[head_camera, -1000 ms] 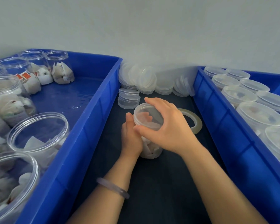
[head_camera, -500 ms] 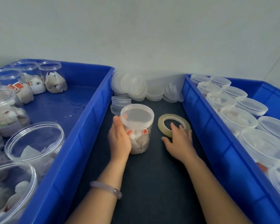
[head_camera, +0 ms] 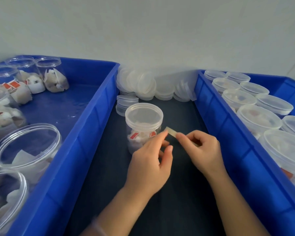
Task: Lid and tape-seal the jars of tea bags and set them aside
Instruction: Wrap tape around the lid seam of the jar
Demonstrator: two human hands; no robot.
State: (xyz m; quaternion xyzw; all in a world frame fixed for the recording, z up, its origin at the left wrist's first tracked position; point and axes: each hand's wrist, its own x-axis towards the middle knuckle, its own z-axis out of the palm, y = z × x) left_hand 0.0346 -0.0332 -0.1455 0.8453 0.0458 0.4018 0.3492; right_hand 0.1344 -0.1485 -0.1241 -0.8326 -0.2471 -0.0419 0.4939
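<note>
A clear jar of tea bags stands lidded on the dark mat between two blue crates. Just in front of it and to its right, my right hand grips the roll of clear tape, mostly hidden in the fingers. My left hand is raised beside it, and its fingertips pinch the free end of the tape. Neither hand touches the jar.
The left blue crate holds several open jars of tea bags. The right blue crate holds several lidded jars. Loose lids lean against the back wall, with a small stack of lids behind the jar.
My right hand left the lid, reached to the tape roll on the mat and picked it up. My left hand let go of the jar and came to the tape.
</note>
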